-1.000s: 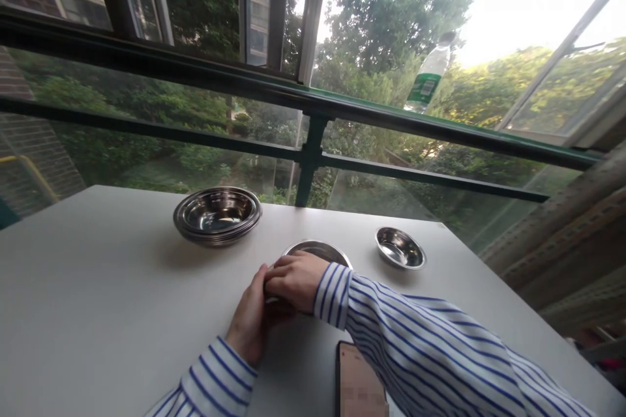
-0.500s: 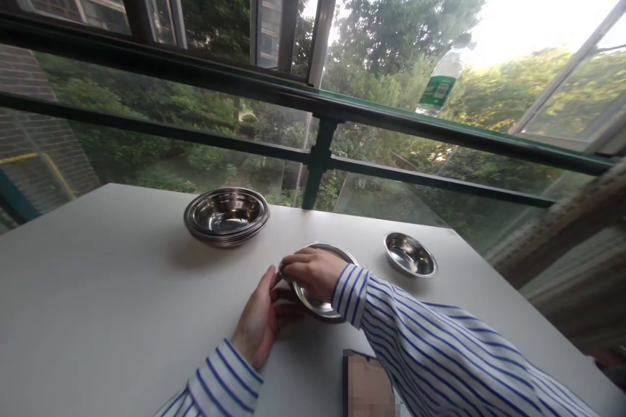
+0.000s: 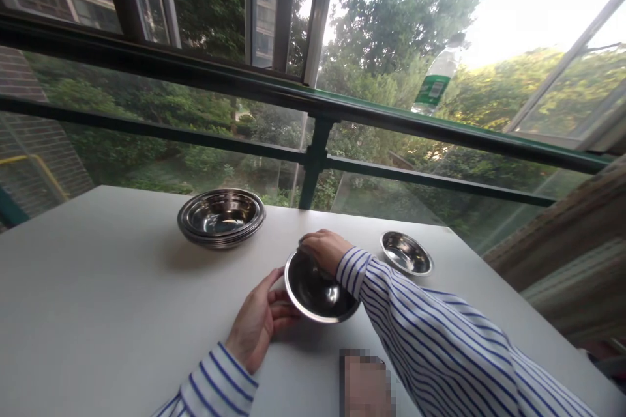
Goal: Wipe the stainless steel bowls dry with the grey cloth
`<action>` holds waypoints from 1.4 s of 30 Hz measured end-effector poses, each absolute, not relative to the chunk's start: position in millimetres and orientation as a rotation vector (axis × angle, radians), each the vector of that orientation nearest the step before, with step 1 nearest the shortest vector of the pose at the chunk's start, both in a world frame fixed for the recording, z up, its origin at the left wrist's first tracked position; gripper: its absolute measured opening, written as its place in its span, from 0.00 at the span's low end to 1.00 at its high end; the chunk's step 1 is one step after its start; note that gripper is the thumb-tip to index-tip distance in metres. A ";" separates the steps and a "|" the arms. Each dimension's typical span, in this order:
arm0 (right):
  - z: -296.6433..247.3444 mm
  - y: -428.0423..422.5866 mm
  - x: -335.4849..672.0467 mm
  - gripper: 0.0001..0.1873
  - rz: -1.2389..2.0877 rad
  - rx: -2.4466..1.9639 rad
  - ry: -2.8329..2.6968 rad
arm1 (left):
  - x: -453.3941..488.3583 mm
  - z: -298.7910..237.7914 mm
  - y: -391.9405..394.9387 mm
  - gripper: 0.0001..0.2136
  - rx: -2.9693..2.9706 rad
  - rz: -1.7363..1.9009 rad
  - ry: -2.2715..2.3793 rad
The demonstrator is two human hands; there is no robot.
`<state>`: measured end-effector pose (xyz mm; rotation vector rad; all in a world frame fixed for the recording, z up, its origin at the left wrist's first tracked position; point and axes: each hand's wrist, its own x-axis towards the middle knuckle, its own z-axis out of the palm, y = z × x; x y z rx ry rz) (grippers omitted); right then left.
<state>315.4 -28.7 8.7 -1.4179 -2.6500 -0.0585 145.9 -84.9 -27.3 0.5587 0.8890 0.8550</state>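
Note:
A shiny metal bowl (image 3: 317, 296) stands tilted in front of me at the middle of the white table (image 3: 122, 313). My left hand (image 3: 257, 322) grips its left side, thumb at the rim and fingers around the outer wall. Over the far rim, my right hand (image 3: 330, 251) is closed, fingers bent. A small greyish bit shows at those fingertips; I cannot make out what it is. The right hand and sleeve hide part of the bowl's far and right side.
A stack of metal bowls (image 3: 222, 218) stands at the back left. Another small metal bowl (image 3: 408, 254) sits at the back right. A pixelated flat object (image 3: 366, 384) lies near the front edge. Behind the table, a plastic bottle (image 3: 437, 78) stands on the green railing (image 3: 391, 114).
My right hand has moved from the bowl's left rim to its far rim. The bowl has tipped, showing more of its dark inside. My left hand stays at its left side.

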 end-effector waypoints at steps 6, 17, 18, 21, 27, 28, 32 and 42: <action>10.6 -56.8 287.2 0.11 0.018 -1.084 -2.849 | 144.7 -27.8 -83.2 0.15 0.495 0.877 0.880; 14.4 -128.0 298.8 0.10 -0.418 -0.977 -2.947 | 144.8 -31.6 -83.7 0.15 0.690 0.905 0.892; 14.2 -133.4 301.8 0.11 -0.452 -0.981 -2.936 | 144.5 -31.3 -83.7 0.15 0.692 0.902 0.898; 14.6 -144.5 316.1 0.10 -0.496 -1.006 -2.922 | 143.6 -30.6 -83.4 0.15 0.693 0.897 0.917; 9.1 -128.7 366.7 0.10 -0.267 -1.259 -2.840 | 138.8 -29.6 -79.0 0.15 0.699 0.931 0.968; 6.4 -121.8 375.3 0.11 -0.191 -1.320 -2.751 | 137.7 -29.1 -77.9 0.15 0.697 0.940 0.980; -8.8 -97.6 398.1 0.12 0.026 -1.405 -2.224 | 133.8 -26.4 -74.2 0.14 0.688 0.978 0.993; -42.9 -107.0 393.4 0.13 0.242 -1.425 -1.512 | 128.1 -26.1 -68.1 0.14 0.652 1.131 0.970</action>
